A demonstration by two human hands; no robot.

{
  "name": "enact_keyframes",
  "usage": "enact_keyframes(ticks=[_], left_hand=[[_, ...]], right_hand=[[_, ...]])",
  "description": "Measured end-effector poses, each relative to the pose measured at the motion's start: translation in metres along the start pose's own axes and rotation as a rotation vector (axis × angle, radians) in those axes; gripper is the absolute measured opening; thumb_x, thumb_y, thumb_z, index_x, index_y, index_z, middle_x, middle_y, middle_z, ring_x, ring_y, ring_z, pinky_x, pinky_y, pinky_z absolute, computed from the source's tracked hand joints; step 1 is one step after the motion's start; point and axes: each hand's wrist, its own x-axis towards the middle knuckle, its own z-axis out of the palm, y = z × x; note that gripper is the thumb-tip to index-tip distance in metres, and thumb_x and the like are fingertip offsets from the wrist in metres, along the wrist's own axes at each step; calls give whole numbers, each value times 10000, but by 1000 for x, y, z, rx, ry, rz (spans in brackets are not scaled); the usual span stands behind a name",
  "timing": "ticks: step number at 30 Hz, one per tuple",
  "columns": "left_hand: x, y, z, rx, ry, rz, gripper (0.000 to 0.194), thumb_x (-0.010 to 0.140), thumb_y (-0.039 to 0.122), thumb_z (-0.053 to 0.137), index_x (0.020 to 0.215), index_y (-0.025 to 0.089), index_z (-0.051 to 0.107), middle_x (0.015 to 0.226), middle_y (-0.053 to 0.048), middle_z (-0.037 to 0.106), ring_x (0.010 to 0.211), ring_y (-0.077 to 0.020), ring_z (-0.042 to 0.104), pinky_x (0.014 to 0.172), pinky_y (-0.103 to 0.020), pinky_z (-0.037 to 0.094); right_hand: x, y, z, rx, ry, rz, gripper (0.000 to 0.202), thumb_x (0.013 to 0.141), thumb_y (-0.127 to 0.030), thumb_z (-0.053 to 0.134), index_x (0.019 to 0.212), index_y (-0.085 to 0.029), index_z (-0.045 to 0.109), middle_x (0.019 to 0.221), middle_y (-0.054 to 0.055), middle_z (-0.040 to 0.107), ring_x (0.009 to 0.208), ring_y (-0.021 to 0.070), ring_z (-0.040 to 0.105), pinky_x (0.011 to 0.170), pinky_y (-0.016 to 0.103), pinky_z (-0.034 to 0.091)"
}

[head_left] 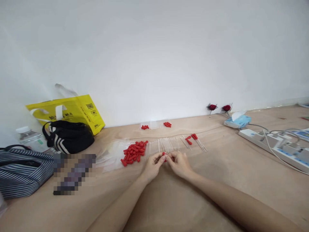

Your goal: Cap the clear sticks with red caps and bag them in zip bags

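Both hands meet at the middle of the wooden table, fingertips pinched together on one small red piece (164, 154). My left hand (153, 164) grips it from the left, and my right hand (179, 163) from the right; the fingers hide part of it. Just left of them lies a pile of red pieces (134, 152) on clear plastic. Behind my fingers, thin pale sticks (163, 145) lie side by side in a row. Farther right are a few more sticks (202, 145) with red pieces (188, 140) at their upper ends.
Small bags with red pieces (167, 124) lie by the wall. At left are a yellow bag (90, 112), a black pouch (72, 138), a striped bag (26, 172) and a bottle (31, 138). Tissues (238, 121) and a corded power strip (251, 137) lie right.
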Motion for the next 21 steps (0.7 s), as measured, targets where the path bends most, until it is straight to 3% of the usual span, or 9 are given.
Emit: enact_keyframes(ticks=[3, 6, 11, 16, 21], left_hand=[[0, -4, -4, -69, 132, -21, 282, 767, 399, 523, 843, 132, 573, 862, -58, 653, 803, -173, 619, 716, -298, 513], [0, -10, -12, 73, 205, 6, 240, 757, 365, 533, 828, 137, 555, 786, -39, 632, 703, -156, 616, 620, -280, 530], [-2, -13, -15, 283, 134, 54, 177, 761, 284, 532, 857, 154, 603, 752, -24, 644, 656, -144, 607, 609, -262, 516], [-4, -9, -14, 428, 112, 127, 160, 763, 251, 525, 837, 188, 651, 833, -29, 649, 737, -155, 605, 617, -241, 505], [-3, -8, -16, 493, 82, 127, 217, 787, 261, 493, 890, 186, 668, 787, -38, 645, 649, -145, 588, 593, -243, 489]], right_hand=[[7, 5, -3, -188, 18, -62, 342, 829, -388, 386, 649, -197, 606, 645, -7, 597, 692, 142, 496, 665, 262, 247], [28, 28, -18, -430, 159, 13, 214, 803, -295, 429, 758, -194, 612, 808, 40, 618, 822, 177, 491, 732, 299, 231], [51, 61, -24, -668, 242, 176, 241, 792, -301, 432, 875, -159, 607, 942, 118, 585, 919, 236, 469, 800, 346, 220], [54, 62, -16, -718, 234, 228, 293, 798, -314, 408, 896, -118, 601, 963, 157, 570, 927, 256, 472, 813, 373, 228], [55, 60, -16, -715, 264, 249, 286, 793, -311, 412, 915, -104, 567, 949, 161, 574, 927, 256, 482, 815, 376, 238]])
